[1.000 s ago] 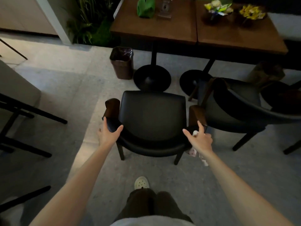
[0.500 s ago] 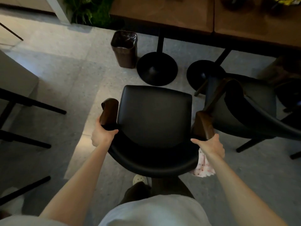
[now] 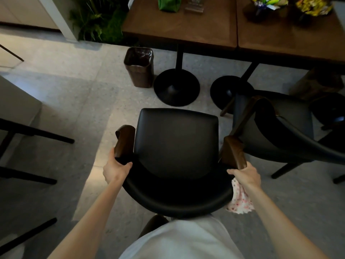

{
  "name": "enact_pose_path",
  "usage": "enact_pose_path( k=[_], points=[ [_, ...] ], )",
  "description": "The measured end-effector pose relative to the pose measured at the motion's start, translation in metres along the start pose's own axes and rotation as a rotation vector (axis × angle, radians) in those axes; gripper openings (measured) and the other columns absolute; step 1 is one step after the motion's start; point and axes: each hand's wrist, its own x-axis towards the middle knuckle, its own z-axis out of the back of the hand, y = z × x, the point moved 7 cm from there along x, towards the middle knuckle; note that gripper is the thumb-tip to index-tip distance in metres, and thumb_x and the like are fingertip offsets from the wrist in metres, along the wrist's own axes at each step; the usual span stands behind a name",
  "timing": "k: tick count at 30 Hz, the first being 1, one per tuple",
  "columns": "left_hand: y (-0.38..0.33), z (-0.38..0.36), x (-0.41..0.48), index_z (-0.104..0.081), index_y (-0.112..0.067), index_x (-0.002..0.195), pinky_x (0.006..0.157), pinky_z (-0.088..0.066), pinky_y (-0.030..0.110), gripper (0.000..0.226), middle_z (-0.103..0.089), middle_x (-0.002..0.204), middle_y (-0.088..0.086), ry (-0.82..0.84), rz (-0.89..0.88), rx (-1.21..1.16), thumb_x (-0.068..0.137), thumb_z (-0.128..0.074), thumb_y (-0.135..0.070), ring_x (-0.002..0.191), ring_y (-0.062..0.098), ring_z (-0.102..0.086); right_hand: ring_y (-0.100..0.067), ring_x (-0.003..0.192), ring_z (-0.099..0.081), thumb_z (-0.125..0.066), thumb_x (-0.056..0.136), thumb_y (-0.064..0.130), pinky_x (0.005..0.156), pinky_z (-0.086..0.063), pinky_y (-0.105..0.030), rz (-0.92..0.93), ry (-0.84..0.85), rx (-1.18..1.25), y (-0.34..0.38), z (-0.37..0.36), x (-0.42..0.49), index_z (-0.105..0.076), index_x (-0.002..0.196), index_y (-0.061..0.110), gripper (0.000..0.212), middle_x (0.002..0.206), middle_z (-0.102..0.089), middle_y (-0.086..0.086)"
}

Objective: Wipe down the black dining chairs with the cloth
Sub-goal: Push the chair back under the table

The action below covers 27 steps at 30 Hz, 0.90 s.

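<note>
A black padded dining chair (image 3: pixel 176 146) with brown wooden armrests stands right in front of me, its curved backrest nearest my body. My left hand (image 3: pixel 114 170) grips the chair's left side just behind the left armrest (image 3: pixel 125 141). My right hand (image 3: pixel 246 175) grips the right side behind the right armrest (image 3: pixel 233 152), and a white cloth with red dots (image 3: pixel 239 200) hangs from the same hand. A second black chair (image 3: pixel 280 131) stands to the right, turned at an angle and touching or nearly touching the first.
Two brown wooden tables (image 3: pixel 186 27) on black round pedestal bases (image 3: pixel 176 86) stand ahead. A small brown waste bin (image 3: pixel 139 67) sits by the left base. Black furniture legs (image 3: pixel 33 131) cross the floor at left. Green plants (image 3: pixel 97 21) fill the far corner.
Both hands went from reaching toward the chair to gripping its sides. The chair now sits closer to my body, and the cloth hangs lower from my right hand.
</note>
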Motion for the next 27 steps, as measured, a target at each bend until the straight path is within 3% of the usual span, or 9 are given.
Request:
enact_pose_path(
  k=[16,27],
  points=[
    [-0.092,-0.011,0.087,-0.031,-0.026,0.148,0.106,-0.039,0.046,0.082,-0.051,0.139,0.009,-0.019,-0.062,0.003,0.08,-0.076,-0.021,0.127,0.034,-0.048,-0.033,0.109,-0.058,-0.075,0.081,0.027,0.093,-0.045,-0.041,0.071,-0.039,0.145,0.086,0.009,0.063,-0.055,0.124,0.017,0.048,0.115,-0.062,-0.009],
    [-0.154,-0.036,0.153,-0.039,-0.027,0.142,0.101,-0.042,0.047,0.073,-0.057,0.131,0.009,-0.061,-0.119,0.036,0.08,-0.075,-0.019,0.121,0.035,-0.052,-0.033,0.108,-0.058,-0.073,0.083,0.028,0.091,-0.045,-0.042,0.071,-0.07,0.133,0.145,0.015,0.124,-0.055,0.126,0.018,0.049,0.111,-0.062,-0.007]
  ],
)
